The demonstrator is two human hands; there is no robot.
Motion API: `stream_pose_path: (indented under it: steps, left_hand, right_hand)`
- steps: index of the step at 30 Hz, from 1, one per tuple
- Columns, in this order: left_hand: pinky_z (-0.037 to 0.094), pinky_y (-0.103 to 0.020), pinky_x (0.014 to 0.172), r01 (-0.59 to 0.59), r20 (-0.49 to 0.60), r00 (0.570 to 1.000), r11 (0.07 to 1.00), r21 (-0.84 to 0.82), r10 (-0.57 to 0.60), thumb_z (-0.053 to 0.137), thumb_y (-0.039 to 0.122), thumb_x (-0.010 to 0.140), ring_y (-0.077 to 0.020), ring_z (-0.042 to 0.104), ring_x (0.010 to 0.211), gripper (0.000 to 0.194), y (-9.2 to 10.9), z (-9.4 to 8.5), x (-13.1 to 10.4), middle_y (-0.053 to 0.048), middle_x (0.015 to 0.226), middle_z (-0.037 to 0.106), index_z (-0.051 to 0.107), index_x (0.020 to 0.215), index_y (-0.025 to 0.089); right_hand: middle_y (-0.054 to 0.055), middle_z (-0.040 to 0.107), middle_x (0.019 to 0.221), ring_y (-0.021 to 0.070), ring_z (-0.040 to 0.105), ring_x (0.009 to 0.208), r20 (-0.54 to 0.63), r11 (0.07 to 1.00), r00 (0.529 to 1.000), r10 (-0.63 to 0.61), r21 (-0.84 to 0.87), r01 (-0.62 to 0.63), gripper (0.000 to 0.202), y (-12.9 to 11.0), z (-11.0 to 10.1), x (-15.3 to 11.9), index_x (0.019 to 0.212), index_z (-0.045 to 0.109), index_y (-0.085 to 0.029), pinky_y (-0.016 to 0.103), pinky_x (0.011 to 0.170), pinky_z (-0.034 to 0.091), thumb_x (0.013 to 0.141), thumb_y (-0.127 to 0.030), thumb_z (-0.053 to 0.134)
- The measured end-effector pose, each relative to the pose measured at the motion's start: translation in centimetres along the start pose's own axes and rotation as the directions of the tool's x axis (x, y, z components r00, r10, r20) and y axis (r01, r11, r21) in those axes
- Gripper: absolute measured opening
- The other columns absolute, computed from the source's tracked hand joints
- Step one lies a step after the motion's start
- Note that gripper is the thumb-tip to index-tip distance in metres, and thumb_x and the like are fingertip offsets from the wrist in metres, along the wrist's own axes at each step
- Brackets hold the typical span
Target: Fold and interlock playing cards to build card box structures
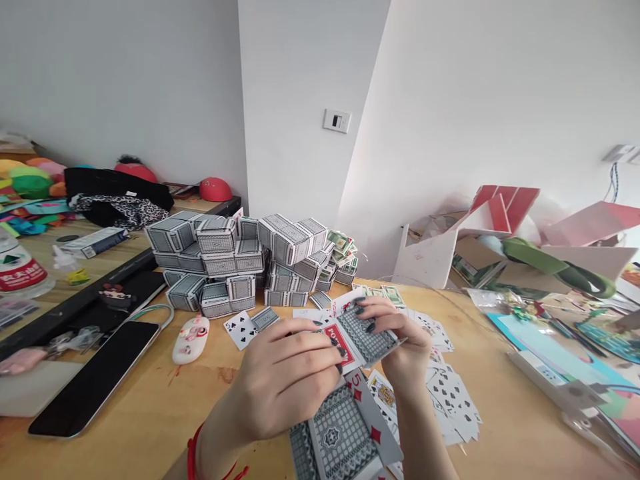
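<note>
My left hand [293,380], with a red string at its wrist, is closed on playing cards. My right hand [397,337] pinches a patterned card [370,340] from above and the side. Between the hands a red and white POKER card [336,343] shows. Below my left hand lie a card with a grey patterned back [335,437] and a five of diamonds [375,433]. Behind the hands stand stacked blocks [233,257] made of folded grey-backed cards. Loose cards [453,400] lie face up right of my right forearm.
A black phone [95,380] and a white mouse [191,340] lie on the left. Green-patterned folded cards [343,247] sit behind the blocks. A power strip [545,380] and a box of odds and ends [425,257] are on the right.
</note>
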State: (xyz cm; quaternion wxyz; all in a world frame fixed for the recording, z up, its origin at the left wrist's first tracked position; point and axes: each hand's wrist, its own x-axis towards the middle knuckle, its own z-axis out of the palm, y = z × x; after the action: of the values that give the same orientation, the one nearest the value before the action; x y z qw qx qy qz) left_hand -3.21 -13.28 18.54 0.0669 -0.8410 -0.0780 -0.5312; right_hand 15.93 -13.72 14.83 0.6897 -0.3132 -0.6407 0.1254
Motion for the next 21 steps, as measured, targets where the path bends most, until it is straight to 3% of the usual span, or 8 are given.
stream_pose_path:
  steps: [9, 14, 17, 21]
  left_hand:
    - [0.053, -0.029, 0.075, -0.022, -0.006, 1.000, 0.997, 0.067, 0.023, 0.063, 0.002, 0.069, -0.0111, 0.067, 0.071, 0.014, 0.4, 0.3, 0.1, 0.002, 0.073, 0.073, 0.061, 0.068, 0.016]
    - [0.052, -0.029, 0.076, -0.022, -0.009, 1.000, 0.998, 0.065, 0.022, 0.061, 0.002, 0.072, -0.0122, 0.067, 0.072, 0.013, 0.0, 0.3, -0.3, 0.001, 0.073, 0.073, 0.061, 0.069, 0.015]
    - [0.051, -0.032, 0.080, 0.020, -0.012, 1.000, 0.998, -0.060, -0.021, 0.055, 0.010, 0.080, -0.0147, 0.066, 0.079, 0.009, -0.7, 0.2, -0.8, -0.002, 0.079, 0.072, 0.062, 0.078, 0.016]
    - [0.053, -0.030, 0.075, 0.175, 0.016, 0.984, 0.944, -0.279, -0.178, 0.050, 0.022, 0.086, -0.0148, 0.066, 0.078, 0.012, -1.5, 0.0, -1.3, -0.002, 0.079, 0.071, 0.060, 0.081, 0.020]
  right_hand:
    - [0.004, 0.070, 0.071, 0.0241, 0.062, 0.082, -0.025, 0.999, 1.000, -0.002, -0.045, 0.001, 0.019, -0.4, -0.1, 0.2, 0.062, 0.059, -0.024, 0.045, 0.075, 0.049, 0.080, -0.026, 0.060]
    - [0.004, 0.070, 0.075, 0.0229, 0.062, 0.083, 0.063, 0.999, 0.998, -0.021, -0.041, 0.024, 0.017, -0.6, -0.1, 0.1, 0.068, 0.062, -0.024, 0.044, 0.075, 0.049, 0.083, -0.021, 0.055]
    - [0.004, 0.071, 0.077, 0.0214, 0.063, 0.078, 0.126, 0.999, 0.992, -0.029, -0.039, 0.034, 0.017, -0.9, 0.1, 0.0, 0.074, 0.064, -0.024, 0.043, 0.075, 0.050, 0.083, -0.015, 0.054]
    - [0.002, 0.070, 0.077, 0.0212, 0.065, 0.078, 0.193, 1.000, 0.981, -0.016, -0.007, 0.018, 0.019, -1.3, 0.5, -0.1, 0.079, 0.065, -0.025, 0.041, 0.075, 0.051, 0.083, -0.012, 0.052]
